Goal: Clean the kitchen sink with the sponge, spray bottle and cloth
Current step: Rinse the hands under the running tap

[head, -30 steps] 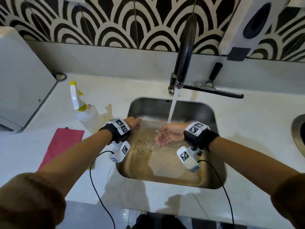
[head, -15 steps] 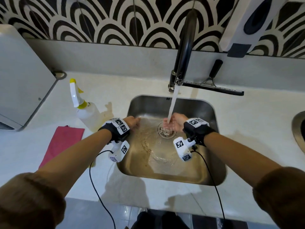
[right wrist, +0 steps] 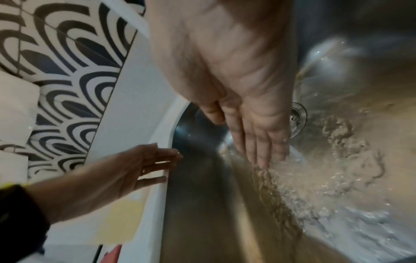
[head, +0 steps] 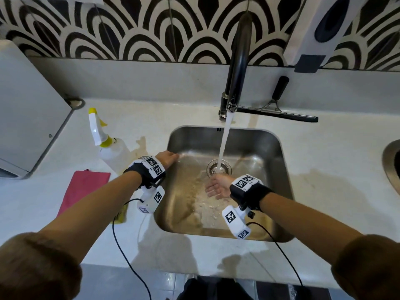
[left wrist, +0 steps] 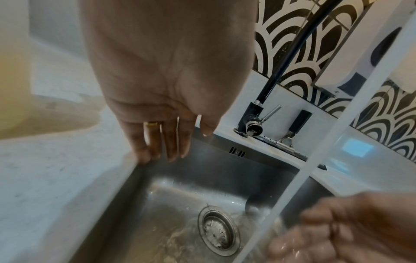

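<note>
1. Right hand (head: 217, 187): fingers straight and together, holding nothing, low in the sink (head: 279, 148) beside the tap stream (head: 224, 146); likely sweeping suds toward the drain (head: 218, 167).
2. Left hand (head: 168, 158): fingers straight, slightly apart, resting on the sink's left rim, probably as a brace.
3. Spray bottle (head: 108, 146) and red cloth (head: 84, 191) lie idle on the worktop (head: 324, 152), left of the sink.
4. Sponge not clearly identifiable.

hands (head: 171, 158): 2 | sink (head: 279, 148): 1 | spray bottle (head: 112, 148): 1 | cloth (head: 84, 189): 1 | squeegee (head: 279, 111): 1

Faucet (head: 237, 61) and water stream (head: 224, 144) block sink (head: 279, 152) centre-rear; spray bottle (head: 112, 148) crowds left rim; front basin open.
</note>
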### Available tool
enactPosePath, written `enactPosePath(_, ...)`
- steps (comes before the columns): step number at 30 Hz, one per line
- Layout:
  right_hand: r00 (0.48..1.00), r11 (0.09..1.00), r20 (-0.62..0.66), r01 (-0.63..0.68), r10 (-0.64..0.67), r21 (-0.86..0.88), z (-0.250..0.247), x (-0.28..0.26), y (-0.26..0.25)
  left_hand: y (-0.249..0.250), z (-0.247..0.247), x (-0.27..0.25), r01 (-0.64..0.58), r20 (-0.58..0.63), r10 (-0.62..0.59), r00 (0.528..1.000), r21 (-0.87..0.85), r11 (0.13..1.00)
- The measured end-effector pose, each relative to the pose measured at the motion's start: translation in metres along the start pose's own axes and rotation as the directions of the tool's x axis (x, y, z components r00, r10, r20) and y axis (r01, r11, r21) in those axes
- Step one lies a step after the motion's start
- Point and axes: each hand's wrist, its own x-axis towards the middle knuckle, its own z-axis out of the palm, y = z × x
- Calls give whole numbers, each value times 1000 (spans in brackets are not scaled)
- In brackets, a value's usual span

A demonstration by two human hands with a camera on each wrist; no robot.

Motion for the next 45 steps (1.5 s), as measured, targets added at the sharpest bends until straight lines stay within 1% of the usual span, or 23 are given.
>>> enactPosePath(1, 998, 996, -54, 36, -32, 76, -4, 0, -2, -1, -2, 0, -43, -46, 45, 998, 49, 998)
enactPosePath(3, 988, 965, -133, 111, -81, 238, -15, -3, -10, -4, -5, 3, -138, -119, 146, 982, 76, 988)
enactPosePath(5, 974, 918, -198, 176, -110, 356, -25, -8, -23, -7, -9, 6, -194, -142, 216, 966, 149, 970)
enactPosePath(8, 967, 884, -227, 205, -117, 419, -36, -17, -45, -17, -11, 9, -141, -118, 187, 975, 318, 937)
enactPosePath(10, 974, 888, -187, 199, -131, 415, -39, -21, -56, -24, -9, 11, -99, -102, 152, 983, 402, 910)
enactPosePath(12, 982, 877, -134, 177, -130, 447, -39, -25, -64, -28, -6, 12, -69, -71, 112, 991, 445, 893)
enactPosePath(14, 986, 859, -91, 168, -142, 484, -35, -27, -66, -32, -2, 12, -57, -50, 90, 995, 461, 886)
enactPosePath(18, 987, 894, 23, 135, -160, 427, -10, -16, -53, -36, 4, 11, -68, -43, 95, 995, 429, 901)
enactPosePath(19, 987, 918, 81, 98, -139, 383, 0, -11, -47, -36, 5, 10, -68, -45, 97, 994, 427, 902)
enactPosePath(21, 970, 974, 232, 12, -65, 224, 23, -6, -35, -35, 6, 9, -67, -47, 96, 994, 421, 905)
enactPosePath(23, 959, 991, 282, -17, -21, 130, 41, -7, -28, -34, 5, 9, -69, -45, 96, 994, 404, 912)
enactPosePath(25, 973, 990, 227, -2, -31, 143, 42, -4, -24, -35, 4, 9, -78, -38, 101, 994, 394, 916)
enactPosePath(26, 982, 981, 181, 10, -46, 196, 36, -2, -23, -37, 3, 9, -83, -34, 105, 994, 392, 916)
enactPosePath(29, 996, 894, -15, 84, -86, 439, 4, 4, -22, -39, 4, 9, -96, -37, 120, 992, 390, 916)
enactPosePath(31, 986, 839, -150, 146, -79, 523, -17, 6, -24, -39, 5, 9, -95, -46, 123, 991, 394, 914)
enactPosePath(34, 970, 810, -225, 201, -88, 551, -33, 3, -33, -38, 7, 9, -84, -57, 116, 992, 402, 912)
enactPosePath(36, 965, 796, -238, 228, -109, 560, -32, -2, -40, -37, 7, 9, -81, -57, 112, 992, 394, 915)
enactPosePath(38, 971, 778, -197, 228, -136, 586, -23, -4, -45, -37, 7, 9, -85, -56, 115, 992, 377, 922)
enactPosePath(40, 980, 759, -89, 195, -179, 622, -7, -5, -48, -36, 5, 9, -95, -54, 122, 991, 354, 931)
enactPosePath(41, 982, 778, -16, 160, -190, 608, 4, -5, -48, -37, 4, 10, -100, -50, 125, 991, 342, 934)
enactPosePath(43, 974, 874, 148, 81, -172, 480, 29, -9, -46, -38, 0, 11, -112, -35, 131, 991, 325, 939)
enactPosePath(44, 966, 915, 208, 59, -153, 399, 40, -11, -43, -38, -2, 12, -117, -26, 132, 991, 317, 941)
enactPosePath(45, 959, 936, 245, 47, -140, 348, 50, -13, -40, -38, -3, 12, -121, -19, 133, 991, 310, 943)
